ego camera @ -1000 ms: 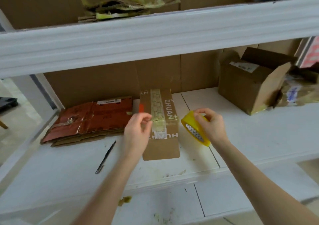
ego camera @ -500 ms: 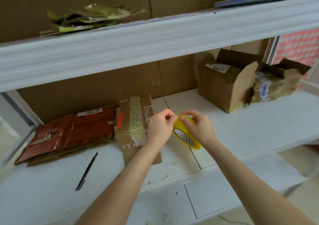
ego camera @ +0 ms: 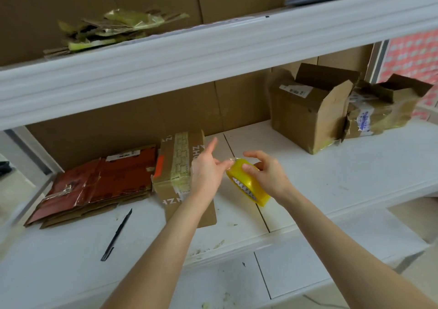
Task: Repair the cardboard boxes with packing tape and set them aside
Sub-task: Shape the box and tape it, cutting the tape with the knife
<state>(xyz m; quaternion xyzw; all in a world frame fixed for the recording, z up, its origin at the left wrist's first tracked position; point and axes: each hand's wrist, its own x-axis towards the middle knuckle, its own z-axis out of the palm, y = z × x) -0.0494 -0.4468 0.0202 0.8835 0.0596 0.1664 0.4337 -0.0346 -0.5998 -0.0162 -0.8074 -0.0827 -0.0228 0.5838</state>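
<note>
The yellow tape roll (ego camera: 246,186) is in the air, just above the white shelf (ego camera: 355,166). The right hand (ego camera: 269,177) holds it. The thumb and fingers of that hand curl round the roll, with the thumb pressing on its yellow side. The roll tilts, and its low end points to the person.

The left hand (ego camera: 206,172) is right beside the roll, on its left. Two of its fingers pinch the tape end (ego camera: 232,159) at the top edge of the roll. Its first finger sticks out straight and points up and away.

Under the left hand a brown box (ego camera: 176,166) lies on the shelf. It has white letters on it and a strip of pale tape down its middle. Its near flap lies flat on the shelf, partly hidden by the left arm.

Touching the box on its left is a pile of red flat cardboard (ego camera: 102,180). A thin black stick (ego camera: 116,235) lies on the shelf in front of the pile. I cannot tell if it is a pen or a knife.

Well off to the right stands an open box (ego camera: 310,112) with its flaps up. A crushed box (ego camera: 384,112) leans against its right side.

Above it all runs a top shelf (ego camera: 213,55). Torn scraps (ego camera: 113,29) of cardboard and tape lie on it.
</note>
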